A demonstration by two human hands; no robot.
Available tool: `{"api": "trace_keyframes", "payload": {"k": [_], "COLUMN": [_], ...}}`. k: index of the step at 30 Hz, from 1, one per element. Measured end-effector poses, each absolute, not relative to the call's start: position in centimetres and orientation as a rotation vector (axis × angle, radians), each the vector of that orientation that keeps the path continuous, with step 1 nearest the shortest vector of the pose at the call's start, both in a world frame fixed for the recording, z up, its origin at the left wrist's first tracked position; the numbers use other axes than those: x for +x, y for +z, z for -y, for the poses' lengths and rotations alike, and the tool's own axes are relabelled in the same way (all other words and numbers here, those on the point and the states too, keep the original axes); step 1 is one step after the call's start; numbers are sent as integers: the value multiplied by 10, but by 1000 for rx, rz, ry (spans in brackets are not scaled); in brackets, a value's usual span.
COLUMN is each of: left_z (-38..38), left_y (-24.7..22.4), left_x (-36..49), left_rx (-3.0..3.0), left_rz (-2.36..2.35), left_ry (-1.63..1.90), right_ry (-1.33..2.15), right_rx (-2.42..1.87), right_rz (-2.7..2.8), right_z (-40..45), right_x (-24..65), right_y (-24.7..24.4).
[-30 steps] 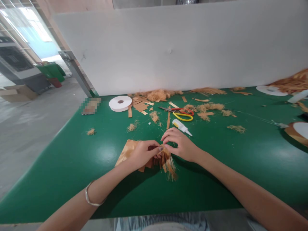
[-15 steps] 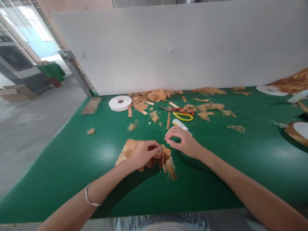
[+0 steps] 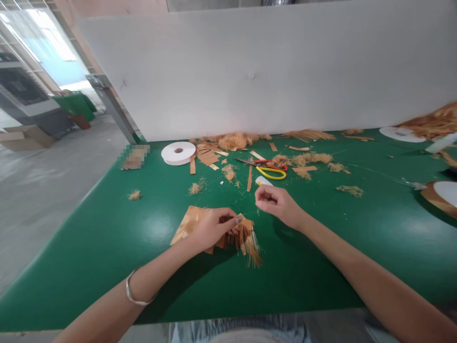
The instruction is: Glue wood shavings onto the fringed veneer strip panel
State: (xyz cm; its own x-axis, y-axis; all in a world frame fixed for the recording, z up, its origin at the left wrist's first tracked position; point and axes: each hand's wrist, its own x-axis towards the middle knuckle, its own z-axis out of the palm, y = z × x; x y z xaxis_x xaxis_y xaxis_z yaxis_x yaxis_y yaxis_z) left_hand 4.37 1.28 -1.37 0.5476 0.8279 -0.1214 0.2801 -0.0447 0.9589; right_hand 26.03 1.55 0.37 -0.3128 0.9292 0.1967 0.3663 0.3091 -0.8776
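Observation:
My left hand [image 3: 216, 227] is closed on a tan fringed strip [image 3: 250, 238], pinched between thumb and fingers, its frayed strands hanging down to the right. Under that hand lies a flat tan sheet [image 3: 189, 221], slatted along its lower edge and partly covered by my palm and wrist. Just right of the fringe, my right hand [image 3: 276, 204] hovers above the table with its fingers curled into a pinch. A thin wisp shows below its fingertips; what the fingers hold is too small to make out. Behind this hand lies a white tube [image 3: 263, 181], partly hidden by it.
Scissors with red and yellow handles [image 3: 272, 172] lie beyond my hands. A white tape roll [image 3: 178, 153] sits at the back left, beside cut tan strips [image 3: 207, 156]. Tufts of tan fibre [image 3: 235, 140] line the white panel [image 3: 250, 76]. A round tan-and-white piece [image 3: 442, 196] is at right.
My right hand has moved a little to the right, away from the fringe, and its fingers have curled tighter. It now covers more of the white tube. My left hand stays put.

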Motion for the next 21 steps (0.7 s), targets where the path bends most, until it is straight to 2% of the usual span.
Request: {"api": "trace_keyframes", "payload": {"k": [5,7,10,12,16,21], "left_z": [-12,-12,-12,-12,-13,-12], "left_y": [-12,-12,-13,-13,-13,-14], "left_x": [43,43,43,43,42,43], "left_rx": [1632,1632,1630,1630,1631,1640], "left_rz": [-966,-970,-962,-961,-966,-966], "left_ry": [582,585,585,582,575,580], "right_ry": [-124,-379,-551,-484,171,844], "right_rx": [-1399,-1409,-1455,-1552,-1579,-1435], "right_rz": [2423,2477,2344,2100,1891,2447], "right_z": [-18,-20,-22,-24,-29,-30], "right_x": [268,268,268,270,280,287], "right_y": [5,3,2,5,22,52]}}
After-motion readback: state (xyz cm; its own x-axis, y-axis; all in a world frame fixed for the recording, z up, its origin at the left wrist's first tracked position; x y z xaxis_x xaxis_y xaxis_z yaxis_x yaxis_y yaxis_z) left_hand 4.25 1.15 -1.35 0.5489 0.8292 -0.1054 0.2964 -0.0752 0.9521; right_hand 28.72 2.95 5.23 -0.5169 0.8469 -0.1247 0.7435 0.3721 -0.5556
